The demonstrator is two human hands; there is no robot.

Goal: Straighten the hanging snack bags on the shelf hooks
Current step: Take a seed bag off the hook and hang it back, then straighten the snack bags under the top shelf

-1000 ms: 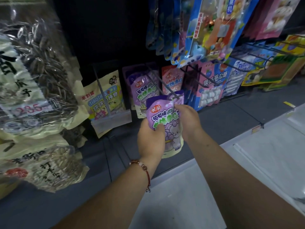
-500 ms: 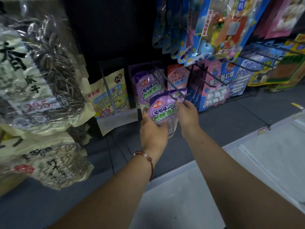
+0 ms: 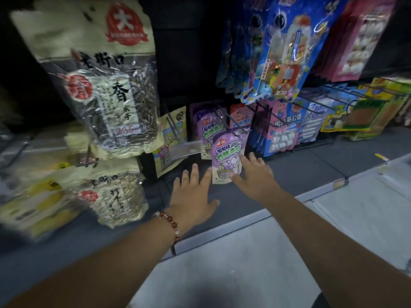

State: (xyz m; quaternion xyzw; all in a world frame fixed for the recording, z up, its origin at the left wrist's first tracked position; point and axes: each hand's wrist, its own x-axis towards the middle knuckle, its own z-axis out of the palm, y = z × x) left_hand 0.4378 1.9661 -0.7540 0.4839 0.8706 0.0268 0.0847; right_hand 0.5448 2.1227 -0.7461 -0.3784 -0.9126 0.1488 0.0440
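Both hands have let go of the purple snack bag point(image 3: 226, 155), which they gripped half a second ago; it now hangs free at the front of its hook point(image 3: 233, 123), a matching bag point(image 3: 208, 127) behind it. Left hand point(image 3: 191, 196) hovers below with fingers spread, holding nothing; right hand point(image 3: 253, 172) is spread too, fingertips touching or nearly touching the bag's lower right edge. That bag looks finished, so the next move is probably a reach to a neighbouring crooked bag, perhaps the yellow bag point(image 3: 172, 138) to the left. Below runs a dark grey shelf point(image 3: 289, 165); pale floor point(image 3: 222, 274) lies in front, the aisle dim
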